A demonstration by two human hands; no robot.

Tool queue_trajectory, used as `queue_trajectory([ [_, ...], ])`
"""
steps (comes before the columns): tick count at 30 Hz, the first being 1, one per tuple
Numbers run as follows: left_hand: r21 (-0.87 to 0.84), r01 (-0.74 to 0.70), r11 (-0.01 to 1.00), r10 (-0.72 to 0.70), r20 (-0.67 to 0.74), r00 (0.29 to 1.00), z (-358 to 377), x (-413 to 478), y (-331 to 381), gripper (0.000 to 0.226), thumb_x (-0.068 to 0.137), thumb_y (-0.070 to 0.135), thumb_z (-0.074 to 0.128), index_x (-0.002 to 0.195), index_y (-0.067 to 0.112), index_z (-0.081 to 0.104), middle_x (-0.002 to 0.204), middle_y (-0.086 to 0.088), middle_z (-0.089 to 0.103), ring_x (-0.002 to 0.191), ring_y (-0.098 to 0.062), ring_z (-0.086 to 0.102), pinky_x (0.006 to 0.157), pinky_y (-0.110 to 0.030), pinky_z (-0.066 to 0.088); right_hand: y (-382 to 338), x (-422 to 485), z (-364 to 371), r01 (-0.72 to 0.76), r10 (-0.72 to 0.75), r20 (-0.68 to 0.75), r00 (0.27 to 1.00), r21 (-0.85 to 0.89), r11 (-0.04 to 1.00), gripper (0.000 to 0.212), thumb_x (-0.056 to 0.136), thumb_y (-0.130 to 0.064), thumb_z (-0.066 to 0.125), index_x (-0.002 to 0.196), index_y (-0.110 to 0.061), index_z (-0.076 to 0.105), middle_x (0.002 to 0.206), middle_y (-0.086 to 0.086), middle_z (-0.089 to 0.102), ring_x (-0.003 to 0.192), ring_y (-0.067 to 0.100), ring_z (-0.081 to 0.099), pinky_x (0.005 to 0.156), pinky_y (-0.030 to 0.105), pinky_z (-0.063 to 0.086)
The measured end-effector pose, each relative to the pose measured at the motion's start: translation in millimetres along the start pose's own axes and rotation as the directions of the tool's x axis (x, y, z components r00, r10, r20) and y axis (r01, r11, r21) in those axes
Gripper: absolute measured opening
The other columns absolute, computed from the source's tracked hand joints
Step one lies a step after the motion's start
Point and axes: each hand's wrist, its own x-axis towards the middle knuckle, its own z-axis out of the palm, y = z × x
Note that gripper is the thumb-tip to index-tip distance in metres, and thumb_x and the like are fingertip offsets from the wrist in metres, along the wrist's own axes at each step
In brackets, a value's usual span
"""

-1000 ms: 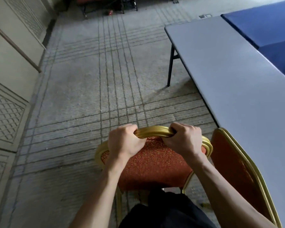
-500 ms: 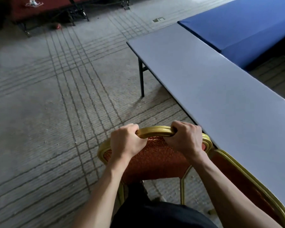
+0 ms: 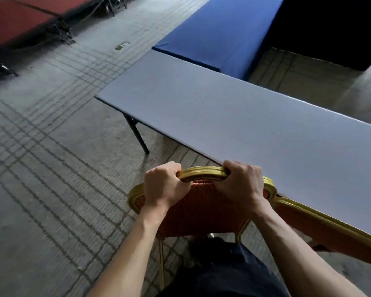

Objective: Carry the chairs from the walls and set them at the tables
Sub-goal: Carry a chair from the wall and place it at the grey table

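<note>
We grip the chair by its stiff gold top rail, left hand and right hand both clenched round it; it likely carries light.

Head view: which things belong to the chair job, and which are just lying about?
Job: gold-framed chair with red patterned upholstery, gripped by left hand and right hand; long grey table; second gold-framed red chair beside it; blue-covered table beyond.
Lying about: red-topped platform on black metal legs; small rectangular floor plate.
</note>
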Motion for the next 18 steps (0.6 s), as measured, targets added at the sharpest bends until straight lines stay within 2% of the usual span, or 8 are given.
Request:
queue_trajectory([
  [4, -0.045, -0.102, 0.994, 0.102, -0.01, 0.995, 23, 44, 3, 0.036, 0.061, 0.037, 0.068, 0.051, 0.017, 0.039, 0.047, -0.004, 0.049, 0.043, -0.029, 0.047, 0.049, -0.023, 0.024, 20, 26, 14, -0.082, 0.081, -0.04, 0.996, -0.028, 0.996, 0.029, 0.056, -0.04, 0.069, 0.057, -0.015, 0.055, 0.05, 0.0, 0.057, 0.046, 0.031, 0.055, 0.053, 0.024, 0.027],
  [9, -0.075, -0.165, 0.984, 0.161, -0.05, 0.986, 56, 99, 12, 0.042, 0.062, 0.041, 0.067, 0.053, 0.02, 0.031, 0.048, -0.007, 0.051, 0.046, -0.029, 0.048, 0.05, -0.023, 0.024, 42, 63, 30, -0.152, 0.147, -0.103, 0.984, -0.043, 0.987, 0.029, 0.058, -0.045, 0.063, 0.054, -0.018, 0.055, 0.048, 0.0, 0.055, 0.043, 0.029, 0.054, 0.052, 0.023, 0.029],
  [13, -0.085, -0.214, 0.973, 0.216, 0.016, 0.976, 80, 137, 21, 0.039, 0.063, 0.045, 0.064, 0.052, 0.012, 0.045, 0.05, -0.006, 0.054, 0.048, -0.032, 0.054, 0.05, -0.025, 0.028, 63, 88, 34, -0.216, 0.21, -0.11, 0.972, -0.051, 0.975, 0.028, 0.053, -0.042, 0.07, 0.054, -0.018, 0.057, 0.048, 0.0, 0.057, 0.044, 0.028, 0.056, 0.054, 0.023, 0.027],
  [18, -0.15, -0.305, 0.94, 0.314, 0.036, 0.949, 95, 171, 33, 0.035, 0.064, 0.039, 0.065, 0.052, 0.012, 0.048, 0.05, -0.004, 0.054, 0.047, -0.03, 0.054, 0.048, -0.025, 0.03, 77, 103, 32, -0.257, 0.242, -0.148, 0.959, -0.092, 0.962, 0.03, 0.054, -0.037, 0.076, 0.055, -0.017, 0.054, 0.048, -0.001, 0.055, 0.042, 0.026, 0.053, 0.053, 0.022, 0.026],
])
